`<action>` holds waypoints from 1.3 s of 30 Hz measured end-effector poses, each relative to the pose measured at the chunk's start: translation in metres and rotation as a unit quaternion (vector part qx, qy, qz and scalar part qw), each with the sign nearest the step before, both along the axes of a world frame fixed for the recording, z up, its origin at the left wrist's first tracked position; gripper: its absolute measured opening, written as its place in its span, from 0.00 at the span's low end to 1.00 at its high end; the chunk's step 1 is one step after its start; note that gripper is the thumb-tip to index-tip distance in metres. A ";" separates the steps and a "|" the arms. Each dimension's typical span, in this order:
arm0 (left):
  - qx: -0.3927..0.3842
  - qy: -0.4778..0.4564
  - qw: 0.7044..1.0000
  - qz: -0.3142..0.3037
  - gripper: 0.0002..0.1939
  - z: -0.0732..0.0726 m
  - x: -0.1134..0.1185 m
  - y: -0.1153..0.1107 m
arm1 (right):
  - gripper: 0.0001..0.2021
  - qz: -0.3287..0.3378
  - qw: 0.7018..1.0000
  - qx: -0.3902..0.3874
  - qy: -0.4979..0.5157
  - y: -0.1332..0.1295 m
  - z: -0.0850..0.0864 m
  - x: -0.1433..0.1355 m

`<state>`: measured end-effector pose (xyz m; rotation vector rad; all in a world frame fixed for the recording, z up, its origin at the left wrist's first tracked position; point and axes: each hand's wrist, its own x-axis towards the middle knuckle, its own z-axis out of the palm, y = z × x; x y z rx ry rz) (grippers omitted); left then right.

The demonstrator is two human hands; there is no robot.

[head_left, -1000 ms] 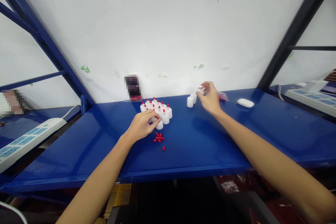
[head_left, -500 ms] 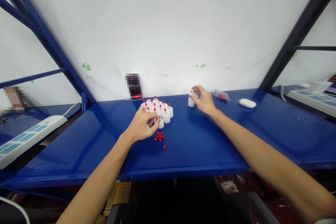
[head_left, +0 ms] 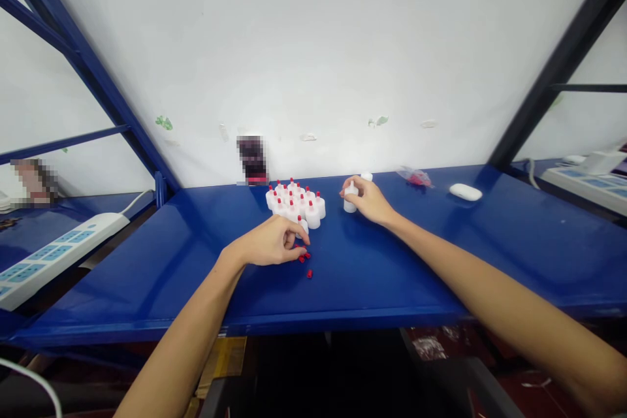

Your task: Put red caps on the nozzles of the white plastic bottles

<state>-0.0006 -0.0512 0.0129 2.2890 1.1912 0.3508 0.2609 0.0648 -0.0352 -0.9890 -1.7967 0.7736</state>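
My right hand grips a small white dropper bottle upright, its pointed tip bare, low over the blue table. Just behind that hand the top of another white object shows, mostly hidden. Over a small pile of red caps hovers my left hand, thumb and forefinger curved and a little apart; whether they touch a cap is hard to see. One red cap lies separately, nearer the front. Beyond my left hand stands a cluster of white bottles with red caps on; the nearest is partly covered by my fingers.
A phone leans on the wall behind the cluster. On the right lie a clear bag with red pieces and a white oval case. A power strip runs along the left, by the blue frame post.
My left hand has moved from the front bottle, which now shows its red cap, down to the loose caps. My right hand has brought a bottle slightly left and nearer.
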 end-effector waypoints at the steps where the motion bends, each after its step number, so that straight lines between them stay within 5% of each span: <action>1: -0.007 0.004 1.000 -0.009 0.11 0.000 0.000 0.000 | 0.09 0.011 1.000 -0.018 0.023 0.000 -0.001 -0.001; 10: 0.070 0.047 0.996 -0.033 0.07 -0.006 0.010 -0.001 | 0.05 0.078 0.952 -0.181 0.235 0.003 -0.010 -0.011; 17: 0.081 0.073 0.993 -0.037 0.07 -0.006 0.011 -0.001 | 0.11 0.170 0.937 -0.250 0.175 -0.008 -0.001 -0.010; 23: 0.062 0.061 0.996 -0.034 0.07 -0.003 0.012 -0.004 | 0.06 0.167 0.977 -0.127 0.042 -0.020 -0.001 -0.011; 32: -0.064 0.049 0.995 -0.065 0.13 -0.004 0.007 -0.004 | 0.06 0.128 0.990 -0.047 0.029 -0.027 -0.005 -0.014; 36: -0.062 0.028 0.995 -0.074 0.11 -0.005 0.008 -0.003 | 0.06 0.126 0.992 -0.011 -0.027 -0.034 0.002 -0.015; 39: 0.010 -0.054 0.996 -0.076 0.09 -0.004 0.012 -0.004 | 0.06 0.173 0.983 0.019 -0.057 -0.047 0.012 -0.018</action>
